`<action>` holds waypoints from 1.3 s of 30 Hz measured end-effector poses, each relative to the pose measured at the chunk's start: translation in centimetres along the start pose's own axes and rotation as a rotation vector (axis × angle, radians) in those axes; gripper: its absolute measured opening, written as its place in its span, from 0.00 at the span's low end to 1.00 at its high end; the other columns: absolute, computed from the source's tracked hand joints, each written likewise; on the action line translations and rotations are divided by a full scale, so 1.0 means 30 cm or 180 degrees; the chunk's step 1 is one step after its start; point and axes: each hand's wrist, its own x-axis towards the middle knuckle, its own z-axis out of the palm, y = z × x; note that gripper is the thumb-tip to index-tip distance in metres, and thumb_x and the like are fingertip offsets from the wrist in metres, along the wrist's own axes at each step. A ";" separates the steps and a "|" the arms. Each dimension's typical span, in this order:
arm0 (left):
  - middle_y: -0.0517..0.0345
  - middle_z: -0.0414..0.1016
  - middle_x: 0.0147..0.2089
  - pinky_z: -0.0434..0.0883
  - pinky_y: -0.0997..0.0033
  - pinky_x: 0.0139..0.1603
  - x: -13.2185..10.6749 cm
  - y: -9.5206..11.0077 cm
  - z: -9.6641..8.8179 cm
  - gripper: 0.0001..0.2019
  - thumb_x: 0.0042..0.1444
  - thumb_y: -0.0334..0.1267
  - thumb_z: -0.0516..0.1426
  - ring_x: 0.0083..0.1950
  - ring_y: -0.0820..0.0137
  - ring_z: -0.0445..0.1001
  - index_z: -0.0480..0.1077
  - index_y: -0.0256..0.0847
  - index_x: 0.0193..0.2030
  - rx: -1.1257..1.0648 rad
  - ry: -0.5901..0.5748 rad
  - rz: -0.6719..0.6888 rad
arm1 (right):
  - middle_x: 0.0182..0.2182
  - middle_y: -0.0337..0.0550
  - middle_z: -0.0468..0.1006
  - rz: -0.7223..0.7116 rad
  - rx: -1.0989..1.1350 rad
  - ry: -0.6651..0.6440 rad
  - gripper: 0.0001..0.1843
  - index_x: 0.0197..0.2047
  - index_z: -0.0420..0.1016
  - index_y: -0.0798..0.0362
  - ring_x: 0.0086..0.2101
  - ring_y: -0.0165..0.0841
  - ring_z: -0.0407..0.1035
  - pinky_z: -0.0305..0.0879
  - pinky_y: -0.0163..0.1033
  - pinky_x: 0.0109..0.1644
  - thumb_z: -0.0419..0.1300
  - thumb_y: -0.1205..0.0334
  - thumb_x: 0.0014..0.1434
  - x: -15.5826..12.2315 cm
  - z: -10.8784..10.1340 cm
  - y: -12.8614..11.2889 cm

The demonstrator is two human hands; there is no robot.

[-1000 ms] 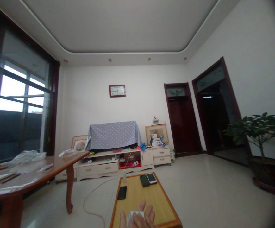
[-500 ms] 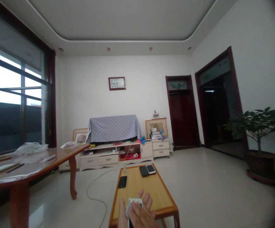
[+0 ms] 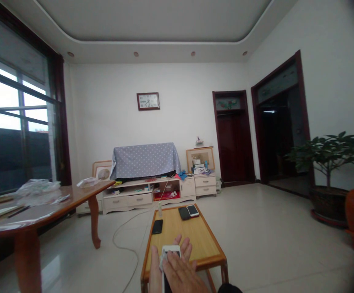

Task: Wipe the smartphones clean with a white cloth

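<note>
My left hand [image 3: 155, 266] cradles a white-framed smartphone [image 3: 171, 248] upright, thumb along its left edge and fingertips showing past its right edge. Over the dark screen lies my right hand [image 3: 183, 273], its fingers together and pressing a crumpled white tissue [image 3: 162, 259] against the glass. Most of the tissue and the lower phone are hidden under that hand. Both hands are at the near end of a small wooden table [image 3: 192, 240]. On it rest a black phone [image 3: 157, 226], a dark flat case [image 3: 183, 213] beside a white phone [image 3: 192, 210], and a small clear bottle [image 3: 160, 209].
To the left stands a larger wooden table [image 3: 73, 199] with plastic bags [image 3: 38, 187] on it. A cable [image 3: 115, 244] snakes over the tiled floor. Beyond are a white TV cabinet [image 3: 128, 201] and a covered TV [image 3: 146, 160]. A potted plant [image 3: 328, 199] is at right.
The view has shifted slightly, so the room sits higher in the picture. My right fingers have slid a little lower on the phone, baring more of its top. The phone stays in my left hand.
</note>
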 end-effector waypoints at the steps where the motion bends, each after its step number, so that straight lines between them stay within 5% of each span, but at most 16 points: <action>1: 0.53 0.54 0.76 0.49 0.42 0.73 -0.008 0.012 0.008 0.45 0.54 0.73 0.46 0.78 0.49 0.45 0.54 0.53 0.74 -0.0063 0.0039 0.0057 | 0.65 0.49 0.63 -0.0018 0.0036 -0.0003 0.31 0.75 0.52 0.46 0.61 0.45 0.64 0.69 0.46 0.61 0.52 0.66 0.71 -0.014 0.001 -0.014; 7: 0.39 0.58 0.74 0.49 0.39 0.72 -0.041 0.048 0.000 0.43 0.60 0.69 0.45 0.76 0.49 0.50 0.54 0.43 0.74 -0.0623 0.0361 0.0336 | 0.67 0.48 0.61 -0.0019 0.0383 -0.0320 0.32 0.75 0.50 0.45 0.64 0.44 0.61 0.68 0.47 0.63 0.52 0.65 0.71 -0.031 -0.075 -0.104; 13: 0.48 0.53 0.76 0.47 0.46 0.73 -0.001 -0.028 -0.010 0.44 0.59 0.72 0.41 0.78 0.51 0.41 0.57 0.45 0.73 -0.0604 0.0061 0.0124 | 0.72 0.57 0.49 0.0548 0.0569 -0.0544 0.45 0.76 0.45 0.56 0.70 0.50 0.47 0.53 0.55 0.71 0.58 0.45 0.66 0.084 -0.208 -0.061; 21: 0.42 0.53 0.76 0.42 0.40 0.74 -0.046 0.069 -0.057 0.45 0.59 0.73 0.41 0.78 0.54 0.42 0.58 0.44 0.72 -0.0653 0.0039 0.0281 | 0.66 0.50 0.64 -0.0150 0.0246 -0.0296 0.31 0.75 0.51 0.49 0.64 0.43 0.62 0.69 0.47 0.63 0.51 0.67 0.71 -0.059 -0.074 -0.128; 28: 0.41 0.57 0.75 0.45 0.44 0.73 -0.005 -0.019 -0.009 0.46 0.56 0.75 0.43 0.78 0.52 0.39 0.63 0.42 0.70 -0.0518 -0.0020 0.0073 | 0.72 0.58 0.52 0.0664 0.0591 -0.0520 0.43 0.75 0.48 0.56 0.70 0.49 0.49 0.54 0.56 0.71 0.56 0.42 0.67 0.066 -0.220 -0.083; 31: 0.39 0.57 0.75 0.43 0.42 0.74 -0.013 0.009 -0.022 0.45 0.58 0.73 0.42 0.78 0.51 0.41 0.62 0.41 0.70 -0.0522 0.0007 0.0175 | 0.71 0.59 0.54 0.0488 0.0526 -0.0511 0.40 0.75 0.51 0.58 0.69 0.50 0.51 0.57 0.56 0.70 0.55 0.45 0.68 0.040 -0.181 -0.097; 35: 0.42 0.56 0.75 0.42 0.38 0.74 -0.043 0.047 -0.049 0.43 0.60 0.72 0.41 0.78 0.53 0.44 0.60 0.44 0.71 -0.0581 0.0197 0.0303 | 0.68 0.52 0.62 0.0070 0.0398 -0.0591 0.26 0.73 0.57 0.52 0.67 0.44 0.58 0.65 0.49 0.66 0.48 0.63 0.73 -0.035 -0.097 -0.134; 39: 0.45 0.55 0.75 0.41 0.45 0.74 -0.029 -0.007 -0.040 0.42 0.60 0.71 0.42 0.78 0.54 0.41 0.62 0.44 0.70 -0.0539 0.0156 0.0150 | 0.71 0.57 0.55 0.0381 0.0520 -0.0635 0.37 0.74 0.52 0.57 0.69 0.48 0.53 0.58 0.53 0.69 0.54 0.50 0.70 0.007 -0.151 -0.106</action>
